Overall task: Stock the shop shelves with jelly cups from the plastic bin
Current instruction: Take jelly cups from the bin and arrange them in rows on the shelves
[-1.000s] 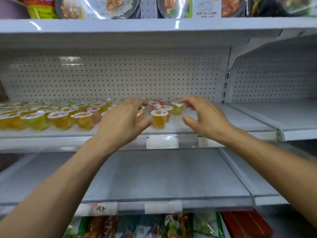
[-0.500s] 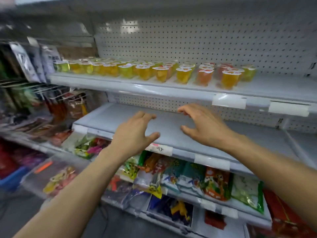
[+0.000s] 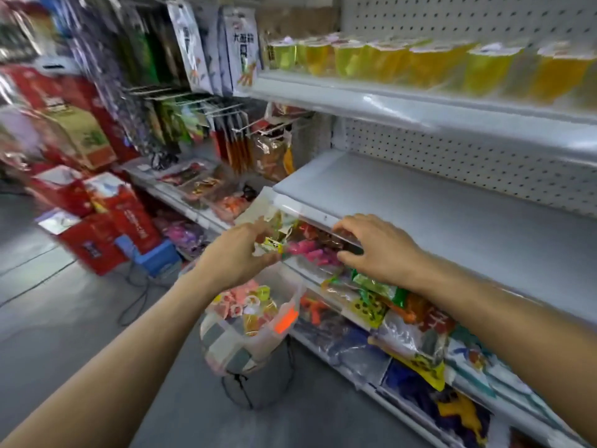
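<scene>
As L hand (image 3: pixel 237 255), R hand (image 3: pixel 378 247) hover, cups (image 3: pixel 246 302) lie in bin (image 3: pixel 256 345)

Two bare hands reach out beside shop shelves, above a bin of jelly cups.

The left hand (image 3: pixel 239 253) and right hand (image 3: pixel 378 250) hover mid-frame, fingers loosely curved. Below them at lower centre, a clear plastic bin (image 3: pixel 258 342) of mixed jelly cups (image 3: pixel 245 302) sits on a patchwork stool (image 3: pixel 223 354). At upper right, yellow and green shelved jelly cups (image 3: pixel 420 63) line the top shelf (image 3: pixel 387 105), blurred. Snack packets (image 3: pixel 403 318) fill the lower right; red cartons (image 3: pixel 97 227) stand at left.
</scene>
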`<action>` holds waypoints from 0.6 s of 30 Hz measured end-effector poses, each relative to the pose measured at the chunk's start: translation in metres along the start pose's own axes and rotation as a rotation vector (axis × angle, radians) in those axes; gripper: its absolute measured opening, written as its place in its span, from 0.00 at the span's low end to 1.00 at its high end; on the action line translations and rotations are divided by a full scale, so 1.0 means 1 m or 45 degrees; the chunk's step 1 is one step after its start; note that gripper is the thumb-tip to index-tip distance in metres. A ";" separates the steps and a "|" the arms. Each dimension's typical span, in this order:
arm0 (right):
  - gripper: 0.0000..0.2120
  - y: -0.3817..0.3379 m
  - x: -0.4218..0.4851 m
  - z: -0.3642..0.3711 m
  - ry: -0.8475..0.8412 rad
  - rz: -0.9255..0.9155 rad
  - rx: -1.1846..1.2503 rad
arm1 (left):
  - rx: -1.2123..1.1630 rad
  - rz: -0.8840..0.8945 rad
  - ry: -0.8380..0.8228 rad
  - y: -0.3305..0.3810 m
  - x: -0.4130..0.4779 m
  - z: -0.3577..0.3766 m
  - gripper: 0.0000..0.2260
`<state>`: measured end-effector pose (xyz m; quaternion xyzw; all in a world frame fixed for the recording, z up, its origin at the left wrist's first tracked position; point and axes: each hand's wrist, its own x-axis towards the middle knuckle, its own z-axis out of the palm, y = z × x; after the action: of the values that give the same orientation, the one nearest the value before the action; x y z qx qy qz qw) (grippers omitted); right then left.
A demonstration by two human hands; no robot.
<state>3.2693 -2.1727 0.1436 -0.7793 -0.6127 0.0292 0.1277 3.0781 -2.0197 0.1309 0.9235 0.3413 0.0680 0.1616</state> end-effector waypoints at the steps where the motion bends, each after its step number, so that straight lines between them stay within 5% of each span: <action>1: 0.18 -0.008 0.020 0.015 -0.036 -0.005 0.032 | -0.022 -0.048 -0.029 -0.025 0.009 0.003 0.19; 9: 0.19 -0.042 0.144 0.147 -0.395 0.069 0.299 | -0.342 -0.383 -0.305 -0.171 0.062 0.077 0.16; 18: 0.17 -0.019 0.245 0.300 -0.873 0.077 0.181 | -0.480 -0.617 -0.421 -0.257 0.131 0.209 0.15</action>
<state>3.2509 -1.8835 -0.1149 -0.7312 -0.5931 0.3356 -0.0323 3.0703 -1.8029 -0.1521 0.7681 0.5013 -0.0611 0.3938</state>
